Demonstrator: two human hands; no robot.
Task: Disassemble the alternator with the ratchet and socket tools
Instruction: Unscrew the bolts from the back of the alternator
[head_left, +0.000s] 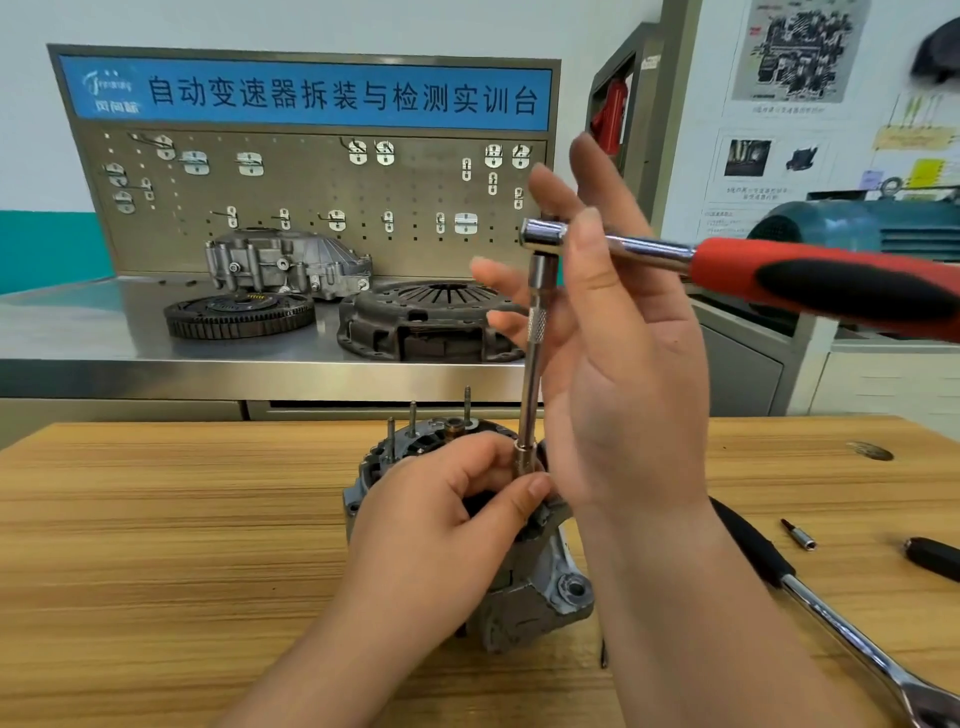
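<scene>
The grey alternator (540, 597) stands upright on the wooden table (156, 519), with several studs sticking up from its top. A ratchet (831, 280) with a red and black handle sits on a long extension bar (535, 364) that runs straight down to a socket on the alternator's top. My left hand (447, 525) rests on the alternator and pinches the socket end of the bar. My right hand (618, 364) is by the ratchet head, thumb on the shaft and fingers spread out straight behind the bar.
A second chrome ratchet (810, 603) with a black grip lies on the table at the right, beside a small bit (800, 534) and a black handle (932, 557). Behind, a steel bench (78, 332) carries a flywheel (239, 314), a clutch cover (426, 322) and a housing.
</scene>
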